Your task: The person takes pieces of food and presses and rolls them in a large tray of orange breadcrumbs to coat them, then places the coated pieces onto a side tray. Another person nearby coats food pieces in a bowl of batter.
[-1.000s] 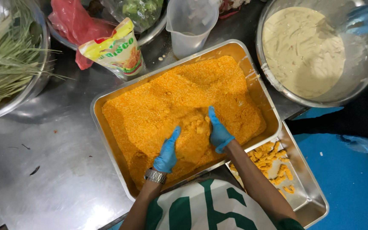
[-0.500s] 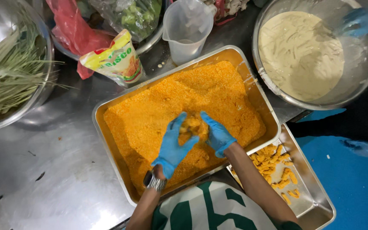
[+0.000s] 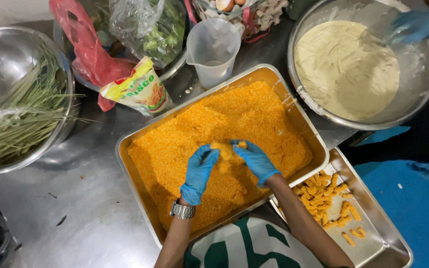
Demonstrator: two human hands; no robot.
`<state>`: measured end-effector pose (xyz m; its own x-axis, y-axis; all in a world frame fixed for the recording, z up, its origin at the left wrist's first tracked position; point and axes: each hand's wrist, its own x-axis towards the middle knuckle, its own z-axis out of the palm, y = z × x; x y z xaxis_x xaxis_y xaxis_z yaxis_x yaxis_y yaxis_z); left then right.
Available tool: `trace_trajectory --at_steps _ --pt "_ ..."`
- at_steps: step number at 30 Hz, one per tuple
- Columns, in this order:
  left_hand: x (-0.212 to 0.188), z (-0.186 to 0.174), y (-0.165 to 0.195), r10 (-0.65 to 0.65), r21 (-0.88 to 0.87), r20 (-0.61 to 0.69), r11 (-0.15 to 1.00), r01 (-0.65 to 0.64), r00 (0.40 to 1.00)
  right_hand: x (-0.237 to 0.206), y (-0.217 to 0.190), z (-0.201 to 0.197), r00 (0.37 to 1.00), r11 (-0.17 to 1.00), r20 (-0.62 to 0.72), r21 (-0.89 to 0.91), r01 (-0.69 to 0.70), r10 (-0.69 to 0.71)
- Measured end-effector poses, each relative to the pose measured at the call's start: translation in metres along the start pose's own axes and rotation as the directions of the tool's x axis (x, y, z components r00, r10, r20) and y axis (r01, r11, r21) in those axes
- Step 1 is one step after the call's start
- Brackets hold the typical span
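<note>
Steel tabletop (image 3: 75,218) carries a deep tray (image 3: 125,164) of orange crumbs, and a second tray (image 3: 383,233) at the person's right holds a small heap of coated sticks (image 3: 323,198), so some pieces look done while most of that tray lies bare. Left hand (image 3: 199,171) and right hand (image 3: 254,159), both in blue gloves, are cupped together over the crumb bed, closed around a crumb-covered piece (image 3: 226,149). Another person's gloved hand (image 3: 415,25) reaches into the batter bowl (image 3: 423,94)
</note>
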<state>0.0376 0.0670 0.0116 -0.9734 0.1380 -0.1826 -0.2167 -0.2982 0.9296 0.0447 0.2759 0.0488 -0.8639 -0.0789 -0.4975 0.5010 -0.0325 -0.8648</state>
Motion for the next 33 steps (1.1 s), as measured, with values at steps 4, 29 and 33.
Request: trace_trajectory --at_steps 4,29,33 --pt "0.0 0.013 0.033 0.019 0.173 -0.002 0.985 -0.018 1.0 0.002 -0.003 0.002 0.989 0.991 -0.112 0.086 0.105 -0.095" --pt "-0.052 0.037 0.021 -0.183 0.857 0.229 0.504 -0.109 0.956 -0.233 0.306 -0.224 0.541 0.079 -0.429 0.83 0.552 0.723" --pt "-0.049 0.058 0.022 -0.119 0.862 0.275 0.47 -0.19 0.954 -0.234 0.348 -0.237 0.398 0.028 -0.279 0.846 0.533 0.874"
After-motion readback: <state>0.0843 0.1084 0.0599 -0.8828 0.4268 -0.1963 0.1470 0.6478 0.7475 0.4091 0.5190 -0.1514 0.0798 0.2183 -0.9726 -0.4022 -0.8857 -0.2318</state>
